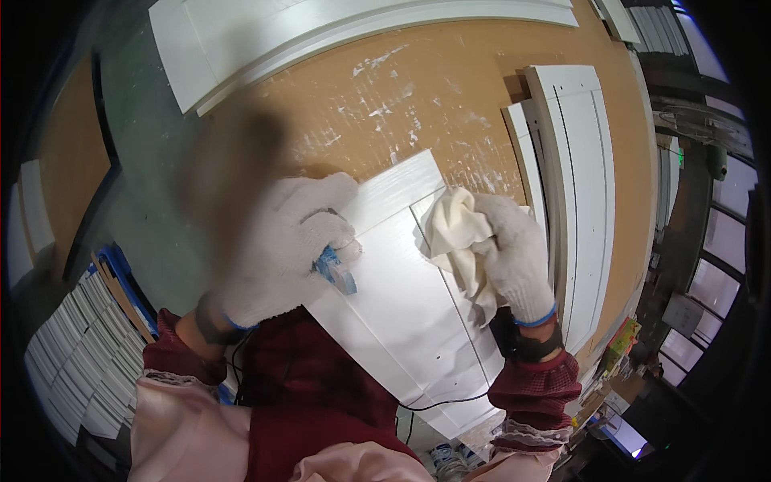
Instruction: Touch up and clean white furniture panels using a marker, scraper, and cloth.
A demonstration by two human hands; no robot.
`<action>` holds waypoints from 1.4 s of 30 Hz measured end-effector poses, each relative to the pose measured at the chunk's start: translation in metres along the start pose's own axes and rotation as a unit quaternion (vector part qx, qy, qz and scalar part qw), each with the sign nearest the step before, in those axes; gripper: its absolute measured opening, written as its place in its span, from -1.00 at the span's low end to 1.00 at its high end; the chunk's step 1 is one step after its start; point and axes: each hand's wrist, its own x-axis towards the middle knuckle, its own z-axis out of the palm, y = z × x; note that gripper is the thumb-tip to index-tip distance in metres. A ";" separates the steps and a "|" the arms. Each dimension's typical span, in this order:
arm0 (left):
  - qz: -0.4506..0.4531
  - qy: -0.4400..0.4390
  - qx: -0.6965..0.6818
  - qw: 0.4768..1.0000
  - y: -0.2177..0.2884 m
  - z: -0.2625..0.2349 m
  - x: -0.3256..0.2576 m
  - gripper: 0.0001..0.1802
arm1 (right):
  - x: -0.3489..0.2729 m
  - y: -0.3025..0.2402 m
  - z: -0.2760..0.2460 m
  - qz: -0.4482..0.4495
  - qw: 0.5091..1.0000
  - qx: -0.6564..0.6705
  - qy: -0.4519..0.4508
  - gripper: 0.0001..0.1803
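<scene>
A white panel point(385, 321) with grooves lies at a slant in front of me, its far end on the brown tabletop. My right hand point(520, 261), in a white knitted glove, is closed on a crumpled cream cloth point(456, 229) that rests on the panel's right side. My left hand point(293, 245), gloved alike, is at the panel's left edge. Its fingers are curled round a small blue block-like piece with a whitish end point(336, 271); most of this piece is hidden in the glove, and its kind is unclear. A blurred brown shape partly covers the left glove.
White-smeared brown tabletop point(361, 96) lies beyond the panel. Long white boards point(582, 185) are stacked at right, and another large white panel point(265, 32) lies along the far edge. A dark cable point(450, 400) crosses the near end. Stacked white pieces point(80, 345) stand at lower left.
</scene>
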 end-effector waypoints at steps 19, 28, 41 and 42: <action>-0.035 -0.012 -0.025 0.999 0.003 0.002 0.001 -0.59 | 0.078 -0.032 -0.026 -0.129 0.973 -0.145 -0.123 -0.75; -0.021 0.003 0.007 1.000 0.002 -0.001 -0.001 -0.58 | 0.077 -0.052 -0.014 -0.220 0.961 -0.156 -0.059 -0.84; -0.024 0.031 0.020 0.999 0.002 0.007 -0.005 -0.71 | 0.055 -0.043 -0.013 -0.179 0.981 -0.057 0.058 -0.80; -0.025 0.043 0.035 0.998 0.002 0.010 -0.007 -0.72 | 0.042 -0.037 -0.029 0.023 0.996 0.077 -0.045 -0.75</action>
